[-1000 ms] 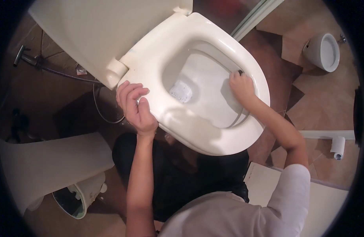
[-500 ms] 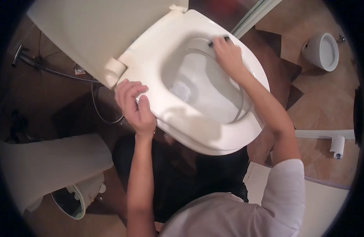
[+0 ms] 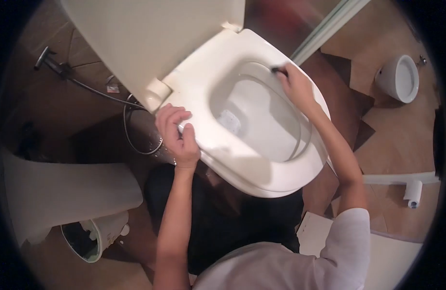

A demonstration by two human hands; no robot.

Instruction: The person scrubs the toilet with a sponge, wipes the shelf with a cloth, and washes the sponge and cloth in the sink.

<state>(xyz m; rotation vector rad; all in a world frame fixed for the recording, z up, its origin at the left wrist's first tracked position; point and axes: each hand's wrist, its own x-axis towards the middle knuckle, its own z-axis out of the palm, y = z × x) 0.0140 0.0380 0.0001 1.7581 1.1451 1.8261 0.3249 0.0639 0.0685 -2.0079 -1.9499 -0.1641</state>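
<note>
A white toilet bowl point(image 3: 261, 116) fills the middle of the view, with its seat point(image 3: 198, 82) down and its lid point(image 3: 150, 34) raised. At the seat's near left edge, beside the hinge, my left hand point(image 3: 178, 137) is closed around the rim, thumb and fingers bent. My right hand point(image 3: 299, 89) reaches over the far right side of the seat. Its fingers are closed on a small dark object point(image 3: 275, 70) at the inner edge of the opening; most of it is hidden by the hand, so its kind cannot be told.
A hand shower point(image 3: 48, 60) with a metal hose hangs at the left. Below it stand a white basin-like fixture point(image 3: 78, 188) and a bin point(image 3: 107, 234). To the right are a white urinal-like bowl point(image 3: 405, 79), a paper roll point(image 3: 414, 194) and a glass panel edge point(image 3: 324, 36).
The whole scene has shifted down and slightly right as the camera moved. My right hand has turned a little at the inner rim. My left hand keeps its hold on the seat.
</note>
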